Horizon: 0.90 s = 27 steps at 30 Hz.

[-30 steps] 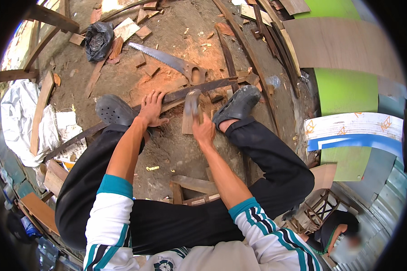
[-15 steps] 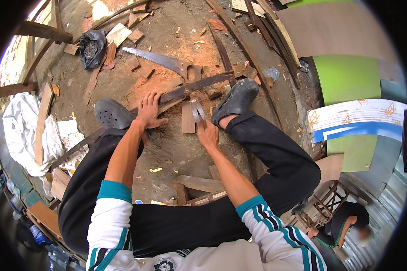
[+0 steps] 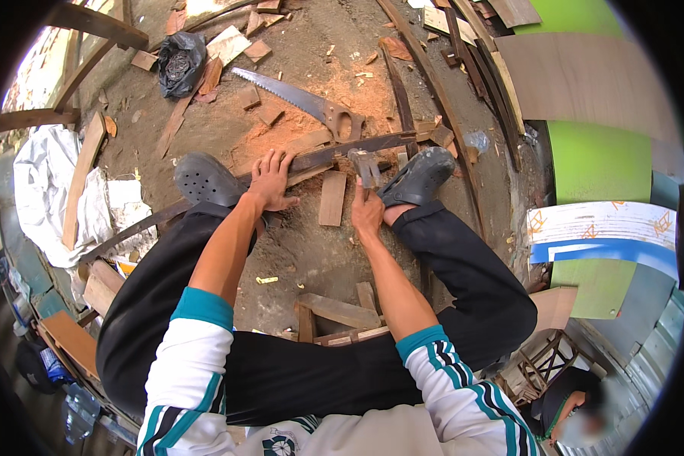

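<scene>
My left hand (image 3: 270, 184) presses on a long dark wooden strip (image 3: 323, 157), its fingers stretched out over the wood and the thumb apart. The strip lies slantwise across the ground between my feet. In my right hand (image 3: 367, 213) is a claw hammer (image 3: 366, 169), the fist wrapped round its handle and the metal head close to the strip's right part, beside my right clog (image 3: 419, 176). Whether the head touches the wood I cannot tell. A short flat wood block (image 3: 332, 199) lies between my hands. My left clog (image 3: 207, 181) is next to the strip.
Beyond the strip a handsaw (image 3: 304, 105) lies on sawdust. A black bag of nails (image 3: 181, 64), offcuts and long battens (image 3: 433, 83) are scattered around. White sacking (image 3: 49, 190) is at left, green panels (image 3: 596, 163) at right. Another person (image 3: 566, 403) crouches at lower right.
The hammer has turned in my right hand, and its head has shifted right, closer to my right clog. My left hand stays on the strip. The whole view has shifted slightly.
</scene>
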Motion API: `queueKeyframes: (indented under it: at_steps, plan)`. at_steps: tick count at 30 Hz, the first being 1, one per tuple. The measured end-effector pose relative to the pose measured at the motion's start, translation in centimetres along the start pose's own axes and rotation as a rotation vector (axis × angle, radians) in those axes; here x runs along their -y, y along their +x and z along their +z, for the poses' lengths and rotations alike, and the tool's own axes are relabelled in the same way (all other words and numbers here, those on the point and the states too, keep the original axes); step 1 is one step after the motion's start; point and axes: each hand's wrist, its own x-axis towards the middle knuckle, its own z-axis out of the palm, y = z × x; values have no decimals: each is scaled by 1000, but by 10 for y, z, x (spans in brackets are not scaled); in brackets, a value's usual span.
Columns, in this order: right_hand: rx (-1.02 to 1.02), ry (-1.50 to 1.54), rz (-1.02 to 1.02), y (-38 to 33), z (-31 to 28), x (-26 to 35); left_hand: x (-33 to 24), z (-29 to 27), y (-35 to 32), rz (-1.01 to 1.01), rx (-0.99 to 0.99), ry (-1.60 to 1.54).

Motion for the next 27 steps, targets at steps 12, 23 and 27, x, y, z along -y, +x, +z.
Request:
queueKeyframes:
  at_steps: [12,23,27]
  plan:
    - [-246,195,-788,-29,-47,49,7,-4,-2,5,26,-37]
    - [-55,-54,-629,-54,-13,49,6,-1,-1,-25,53,11]
    - [12,-200,-539,-49,-18,35,6,-2,-1,-17,45,71]
